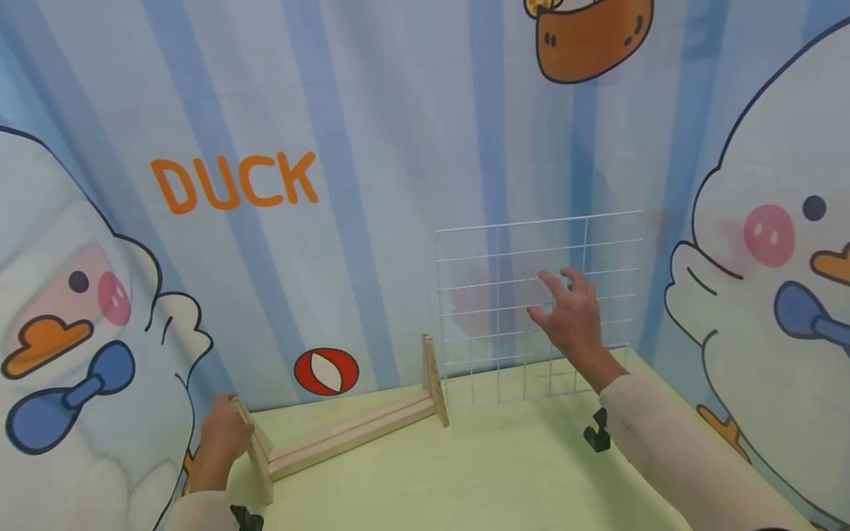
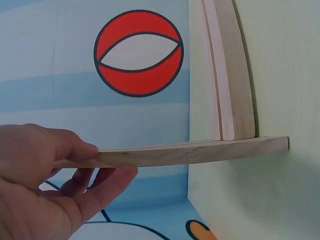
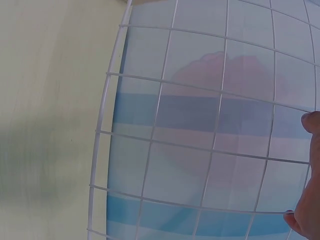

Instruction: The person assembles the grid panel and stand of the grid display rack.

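Note:
A light wooden stand [image 1: 352,436] with a grooved crossbar between two end boards is on the table in the head view. My left hand [image 1: 227,428] grips the top of its left end board, thumb on one side and fingers on the other, as the left wrist view shows with the board [image 2: 170,154]. A white wire grid panel [image 1: 498,295] stands upright against the curtain, beside the stand's right end board [image 1: 434,380]. In front of the grid my right hand [image 1: 572,313] is raised with fingers spread. Its fingertips overlap the wires at the edge of the right wrist view.
A pale yellow-green table [image 1: 505,464] carries the stand and the grid. Behind it hangs a blue striped curtain [image 1: 392,147] printed with ducks, the word DUCK and a red ball. Small black devices [image 1: 598,435] sit at the wrists on the light sleeves [image 1: 684,435].

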### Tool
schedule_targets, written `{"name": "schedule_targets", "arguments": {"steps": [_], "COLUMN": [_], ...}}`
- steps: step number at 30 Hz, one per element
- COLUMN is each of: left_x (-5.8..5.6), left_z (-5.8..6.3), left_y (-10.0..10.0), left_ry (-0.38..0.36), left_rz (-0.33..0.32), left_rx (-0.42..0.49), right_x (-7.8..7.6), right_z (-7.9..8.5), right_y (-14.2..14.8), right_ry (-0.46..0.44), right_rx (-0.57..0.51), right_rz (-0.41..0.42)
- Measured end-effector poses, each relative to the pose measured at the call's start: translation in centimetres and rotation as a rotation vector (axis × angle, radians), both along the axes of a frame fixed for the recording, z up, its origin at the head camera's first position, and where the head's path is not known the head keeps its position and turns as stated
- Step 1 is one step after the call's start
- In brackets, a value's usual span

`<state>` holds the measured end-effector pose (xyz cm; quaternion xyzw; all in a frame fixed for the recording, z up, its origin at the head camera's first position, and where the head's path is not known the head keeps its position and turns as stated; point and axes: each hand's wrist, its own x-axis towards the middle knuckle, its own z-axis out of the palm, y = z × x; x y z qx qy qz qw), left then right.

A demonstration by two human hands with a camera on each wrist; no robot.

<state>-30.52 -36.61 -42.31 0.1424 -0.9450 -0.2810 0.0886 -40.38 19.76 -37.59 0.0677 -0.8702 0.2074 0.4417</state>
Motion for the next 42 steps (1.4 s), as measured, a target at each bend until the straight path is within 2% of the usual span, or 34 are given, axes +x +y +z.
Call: {"name": "schedule_targets", "arguments": {"steps": [6,16,25,33,42], "left_x": [-1.8,-4.6,-5.9,-6.5,-7.3], "left_z": [-0.1,-0.8,-0.6,-0.5,-0.4], "left_y": [2.5,5.5,7.7,9.5,11.5], "left_ry": [0.053,0.083,0.074,0.112,0.144], "left_rz": [-0.005,-0.055,-0.091,-0.123,-0.178], "left_rx": [-0.059,-0.029,0.008,0.053,-0.012], "right_x": [0.2,0.1,0.2,0.2,0.1], "right_z": [0.1,-0.2,-0.3,-0.5,-0.6], "right_y": [0.0,-0.3,-0.4,-0.4,-0.6], "right_ry": [0.003,-0.023,-0.030,-0.035,-0.028], "right_rx": [-0.008,0.005,0.000,-0.001,0.016], "right_rz": [0.009,-0.016,-0.016,-0.023,-0.012]}}
